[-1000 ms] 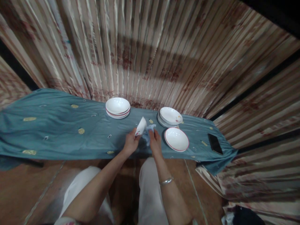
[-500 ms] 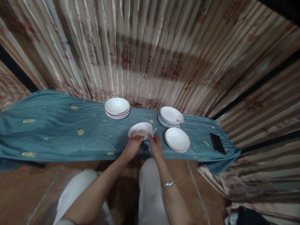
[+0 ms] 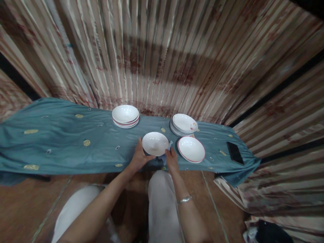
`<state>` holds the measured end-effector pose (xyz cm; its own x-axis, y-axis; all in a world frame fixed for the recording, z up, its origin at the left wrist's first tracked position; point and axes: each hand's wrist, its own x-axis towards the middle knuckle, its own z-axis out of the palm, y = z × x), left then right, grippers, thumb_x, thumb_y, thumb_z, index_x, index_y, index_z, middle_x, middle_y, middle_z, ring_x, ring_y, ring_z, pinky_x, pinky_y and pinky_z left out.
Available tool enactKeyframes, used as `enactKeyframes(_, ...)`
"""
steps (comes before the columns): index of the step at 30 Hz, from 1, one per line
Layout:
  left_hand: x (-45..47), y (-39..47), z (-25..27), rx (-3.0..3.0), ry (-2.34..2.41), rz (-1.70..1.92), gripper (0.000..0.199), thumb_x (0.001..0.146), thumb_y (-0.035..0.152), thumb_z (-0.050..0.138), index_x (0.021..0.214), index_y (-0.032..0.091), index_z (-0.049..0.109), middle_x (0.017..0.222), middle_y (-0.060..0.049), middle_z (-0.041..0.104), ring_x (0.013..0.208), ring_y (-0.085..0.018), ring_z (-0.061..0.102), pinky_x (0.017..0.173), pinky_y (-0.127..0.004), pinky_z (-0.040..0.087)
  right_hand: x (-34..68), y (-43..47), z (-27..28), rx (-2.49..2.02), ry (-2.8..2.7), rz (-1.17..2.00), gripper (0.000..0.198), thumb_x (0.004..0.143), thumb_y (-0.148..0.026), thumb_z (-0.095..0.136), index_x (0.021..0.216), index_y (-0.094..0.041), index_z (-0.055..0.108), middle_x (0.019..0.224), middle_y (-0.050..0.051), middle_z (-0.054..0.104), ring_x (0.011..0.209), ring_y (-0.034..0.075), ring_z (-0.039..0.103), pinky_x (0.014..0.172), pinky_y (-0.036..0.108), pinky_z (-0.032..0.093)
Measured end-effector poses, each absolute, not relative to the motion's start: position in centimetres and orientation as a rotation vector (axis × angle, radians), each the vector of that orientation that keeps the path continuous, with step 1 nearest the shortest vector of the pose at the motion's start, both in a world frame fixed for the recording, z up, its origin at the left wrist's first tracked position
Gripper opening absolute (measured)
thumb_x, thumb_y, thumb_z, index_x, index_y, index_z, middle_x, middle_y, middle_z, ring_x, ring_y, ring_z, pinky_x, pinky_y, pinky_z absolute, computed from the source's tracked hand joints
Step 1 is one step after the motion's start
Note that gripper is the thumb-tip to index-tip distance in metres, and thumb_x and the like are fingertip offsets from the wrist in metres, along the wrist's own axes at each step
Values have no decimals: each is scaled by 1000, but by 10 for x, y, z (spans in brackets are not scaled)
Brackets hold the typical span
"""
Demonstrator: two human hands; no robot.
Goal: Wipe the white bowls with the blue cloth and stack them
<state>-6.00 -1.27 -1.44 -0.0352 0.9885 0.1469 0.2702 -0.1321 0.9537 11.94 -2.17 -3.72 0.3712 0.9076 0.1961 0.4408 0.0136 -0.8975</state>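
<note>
A white bowl is in front of me, close to the table's front edge. My left hand lies along its left side, thumb and fingers spread wide; whether the fingertips touch the rim I cannot tell. My right hand is closed on a light blue cloth at the bowl's right rim, with the thumb at the rim. Part of the cloth hangs below the bowl, partly hidden. Just right of that hand sits a red-rimmed white bowl, apparently with another under it.
A stack of white bowls stands at the back left, and another stack, with a floral top bowl, at the back right. Toward the right end lies a black phone. A green cloth covers the narrow table; a pleated curtain hangs behind.
The bowl has shifted slightly right and its inside now faces up more. My left hand has gone from gripping the near rim to spreading along the left side. The cloth stays in my right hand.
</note>
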Motion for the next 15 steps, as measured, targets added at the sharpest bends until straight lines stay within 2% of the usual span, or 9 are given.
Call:
enactKeyframes(4, -56, -12, -14, 1200, 1277, 1255, 127, 37, 28, 93, 148, 17, 33, 148, -20, 47, 140, -36, 41, 116, -46, 29, 121, -14, -28, -1679, -1313, 518, 48, 86, -29, 44, 129, -17, 59, 126, 12, 68, 116, 27, 62, 101, 43, 47)
enactKeyframes(7, -55, -12, -11, 1171, 1275, 1272, 123, 34, 25, 93, 144, 18, 39, 145, -18, 51, 138, -35, 44, 116, -46, 29, 125, 1, -17, -1685, -1478, 420, 48, 85, -22, 42, 129, -14, 59, 125, 14, 68, 117, 27, 61, 104, 44, 44)
enactKeyframes(11, -56, -13, -9, 1211, 1251, 1282, 112, 38, 23, 91, 138, 18, 43, 137, -16, 57, 131, -33, 50, 112, -44, 34, 127, 22, 1, -1753, -1781, 238, 43, 85, -10, 41, 121, -12, 63, 120, 17, 69, 115, 28, 61, 104, 44, 41)
enactKeyframes(15, -58, -14, -8, 1329, 1213, 1256, 104, 46, 24, 88, 138, 19, 40, 134, -13, 59, 125, -30, 54, 109, -44, 38, 121, 38, 15, -1815, -2051, 93, 40, 85, -3, 41, 116, -9, 65, 120, 21, 68, 116, 29, 59, 103, 44, 38)
